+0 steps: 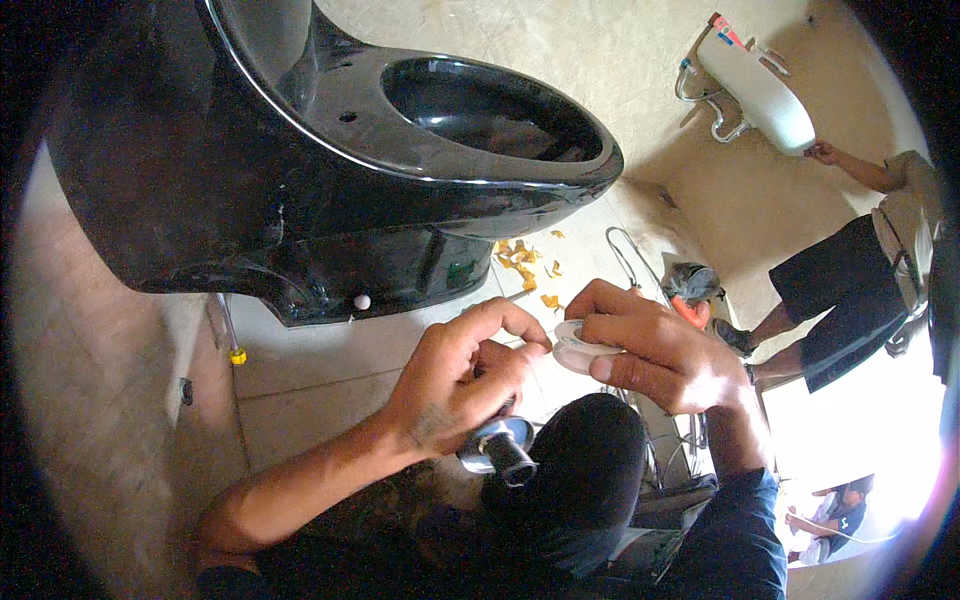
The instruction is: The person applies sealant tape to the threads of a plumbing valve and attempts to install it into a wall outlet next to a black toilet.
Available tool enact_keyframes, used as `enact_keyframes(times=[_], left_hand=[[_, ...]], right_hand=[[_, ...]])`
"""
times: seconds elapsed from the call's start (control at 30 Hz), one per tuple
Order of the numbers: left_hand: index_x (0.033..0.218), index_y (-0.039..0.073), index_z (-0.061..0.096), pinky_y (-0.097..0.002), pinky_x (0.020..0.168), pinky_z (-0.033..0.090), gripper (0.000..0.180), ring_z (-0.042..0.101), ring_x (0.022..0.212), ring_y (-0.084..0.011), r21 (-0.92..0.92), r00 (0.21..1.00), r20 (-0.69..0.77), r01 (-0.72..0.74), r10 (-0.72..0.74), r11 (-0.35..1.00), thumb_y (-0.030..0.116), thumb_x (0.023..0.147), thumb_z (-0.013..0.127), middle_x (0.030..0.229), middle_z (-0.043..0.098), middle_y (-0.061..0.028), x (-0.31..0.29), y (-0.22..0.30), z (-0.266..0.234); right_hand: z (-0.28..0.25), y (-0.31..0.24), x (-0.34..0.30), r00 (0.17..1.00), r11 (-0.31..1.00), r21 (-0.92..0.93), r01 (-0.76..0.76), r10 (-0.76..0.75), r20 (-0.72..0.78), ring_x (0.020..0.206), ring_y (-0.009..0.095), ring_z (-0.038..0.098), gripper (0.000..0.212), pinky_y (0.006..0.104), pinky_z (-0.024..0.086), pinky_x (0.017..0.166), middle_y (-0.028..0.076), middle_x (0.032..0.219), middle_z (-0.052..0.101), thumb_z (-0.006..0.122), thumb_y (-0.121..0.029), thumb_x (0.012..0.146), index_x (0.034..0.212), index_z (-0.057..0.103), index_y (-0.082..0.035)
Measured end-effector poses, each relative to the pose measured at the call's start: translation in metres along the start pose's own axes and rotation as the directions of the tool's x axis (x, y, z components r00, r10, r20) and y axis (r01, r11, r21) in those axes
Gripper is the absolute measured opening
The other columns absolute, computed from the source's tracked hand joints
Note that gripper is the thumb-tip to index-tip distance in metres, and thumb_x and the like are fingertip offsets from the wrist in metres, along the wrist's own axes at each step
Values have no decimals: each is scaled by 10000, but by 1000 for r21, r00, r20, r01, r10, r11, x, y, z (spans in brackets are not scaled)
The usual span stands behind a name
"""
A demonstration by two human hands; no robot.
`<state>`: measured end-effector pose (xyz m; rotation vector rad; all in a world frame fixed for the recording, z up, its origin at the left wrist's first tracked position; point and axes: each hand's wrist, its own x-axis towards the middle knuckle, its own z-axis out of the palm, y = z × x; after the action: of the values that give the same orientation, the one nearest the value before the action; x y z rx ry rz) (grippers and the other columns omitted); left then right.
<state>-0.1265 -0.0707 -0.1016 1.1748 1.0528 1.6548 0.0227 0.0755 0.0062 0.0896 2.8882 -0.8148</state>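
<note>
My right hand (650, 345) grips a small white spool of thread seal tape (574, 352) between thumb and fingers. Just left of it, my left hand (465, 365) is closed, with thumb and forefinger pinched beside the spool's edge. Whether a strand of tape runs between them is too fine to tell. Below the left palm a dark plumbing fitting (510, 455) with a round flange and a short threaded-looking end sticks out, held by the curled lower fingers. The fitting's upper part is hidden in that hand. Beneath both hands is my bent knee (590, 460) in dark cloth.
A glossy black toilet (400, 200) stands ahead. Yellow-orange scraps (518, 262) litter the floor by its base. A hose with a yellow end (237, 355) hangs at left. At right, a person (850, 280) touches a white washbasin (760, 90); another person (835, 515) sits in the bright opening.
</note>
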Motion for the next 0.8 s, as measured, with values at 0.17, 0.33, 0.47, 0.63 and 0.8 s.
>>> enact_keyframes(times=[0.17,0.33,0.47,0.63,0.8], left_hand=[[911,0,577,-249,423,331,187,495,440,-65,291,996,-92,12,15,957,176,890,637,520,562,-28,-7,3,10],[901,3,569,-259,415,336,155,519,445,-73,206,995,-101,22,-1,978,150,893,618,518,565,-55,-6,-4,13],[889,12,519,-243,432,390,112,547,482,-69,87,996,-85,12,-5,996,111,920,561,555,565,-32,-8,4,19],[912,15,487,-225,444,426,86,562,504,-61,46,999,-50,-4,6,999,88,936,527,580,562,-14,-9,-2,19],[920,11,483,-245,452,431,75,582,503,-78,136,995,-80,-45,56,990,71,928,528,576,575,-37,-11,-3,17]], right_hand=[[4,-3,-1,1000,999,-40,-8,8,2,981,329,488,225,431,362,846,160,1038,488,536,-212,927,1046,570,-23],[10,-9,-2,997,988,-146,-40,30,-68,970,324,496,209,420,355,834,162,1015,492,556,-215,914,998,572,-24],[12,-9,-3,999,986,-169,-11,3,-46,956,324,501,205,429,358,821,161,987,494,558,-216,915,973,570,-20],[25,-2,-7,969,980,-190,-54,6,-245,1020,316,527,259,385,418,879,178,1090,537,601,-101,848,1069,560,27],[40,-12,-5,902,963,230,-137,218,-373,1163,317,481,302,412,417,934,200,1238,492,581,-56,860,1146,499,-4]])
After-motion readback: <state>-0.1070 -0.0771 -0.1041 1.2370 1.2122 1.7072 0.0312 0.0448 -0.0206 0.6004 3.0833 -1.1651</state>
